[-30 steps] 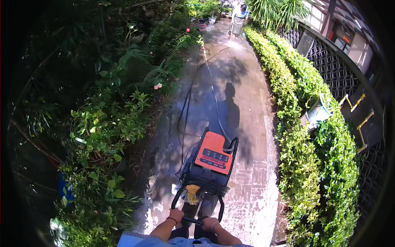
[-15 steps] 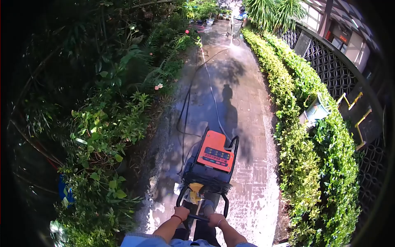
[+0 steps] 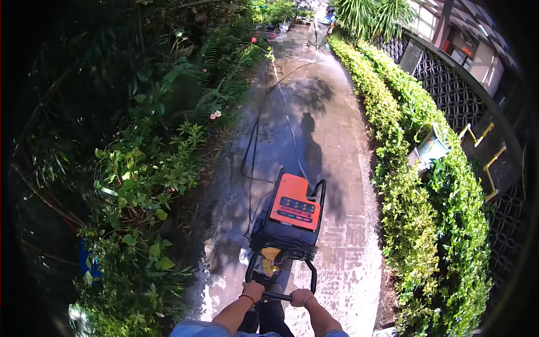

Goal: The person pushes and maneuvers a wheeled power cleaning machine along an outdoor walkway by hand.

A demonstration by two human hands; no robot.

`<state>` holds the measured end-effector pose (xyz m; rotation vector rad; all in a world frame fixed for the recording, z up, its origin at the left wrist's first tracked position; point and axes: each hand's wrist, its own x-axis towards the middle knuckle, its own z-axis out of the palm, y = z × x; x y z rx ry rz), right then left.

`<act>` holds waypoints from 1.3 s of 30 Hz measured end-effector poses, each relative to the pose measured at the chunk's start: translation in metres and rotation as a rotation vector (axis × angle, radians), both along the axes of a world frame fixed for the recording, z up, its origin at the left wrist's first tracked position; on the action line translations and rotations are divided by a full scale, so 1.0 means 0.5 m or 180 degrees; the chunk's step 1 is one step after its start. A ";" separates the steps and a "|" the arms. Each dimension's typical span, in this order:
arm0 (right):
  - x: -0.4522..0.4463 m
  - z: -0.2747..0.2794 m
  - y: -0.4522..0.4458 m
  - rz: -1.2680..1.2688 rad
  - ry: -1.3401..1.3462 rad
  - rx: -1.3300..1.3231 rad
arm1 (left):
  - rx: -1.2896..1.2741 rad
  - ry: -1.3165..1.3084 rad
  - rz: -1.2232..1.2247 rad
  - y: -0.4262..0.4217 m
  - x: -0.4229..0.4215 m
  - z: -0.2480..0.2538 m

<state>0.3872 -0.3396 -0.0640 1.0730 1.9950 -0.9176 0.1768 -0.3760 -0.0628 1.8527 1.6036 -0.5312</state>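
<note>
Handlebar (image 3: 277, 296) clamped in left grip (image 3: 252, 290) and right grip (image 3: 301, 297), six o'clock. Orange-topped machine (image 3: 295, 197) set on path (image 3: 348, 168), twelve o'clock from grips; near end partly hidden by coiled cable (image 3: 297, 249). Pale bucket (image 3: 432, 150) nestled in hedge (image 3: 410, 208), three o'clock, contents not made out. Pot (image 3: 284, 27) topped with greenery (image 3: 281, 11), twelve o'clock; distant person (image 3: 323, 28) blurred.

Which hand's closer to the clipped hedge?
Right. The right hand grips the handle on the side towards the hedge; the left hand grips the opposite side, farther off.
</note>
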 end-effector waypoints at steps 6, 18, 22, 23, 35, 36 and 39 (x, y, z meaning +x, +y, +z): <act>0.004 0.018 0.022 0.0005 0.0049 -0.0009 | -0.0088 0.0076 0.0012 0.020 0.006 0.014; 0.035 0.023 0.095 0.0129 0.0164 0.0058 | -0.0261 0.0116 0.0070 0.088 0.033 0.032; 0.031 0.096 0.123 0.0188 0.0330 0.0109 | -0.0157 0.0042 0.0118 0.104 0.026 0.008; 0.031 0.104 0.130 0.0208 0.0379 0.0114 | -0.0126 0.0030 0.0128 0.110 0.027 0.010; 0.031 0.108 0.210 0.0229 0.0390 0.0344 | 0.0590 -0.0067 0.0095 0.182 0.023 0.045; 0.029 0.116 0.223 0.0214 0.0397 0.0415 | 0.0666 -0.0084 0.0112 0.197 0.021 0.054; 0.040 0.129 0.258 0.0079 0.0733 0.0752 | 0.0793 -0.0061 0.0156 0.245 0.024 0.055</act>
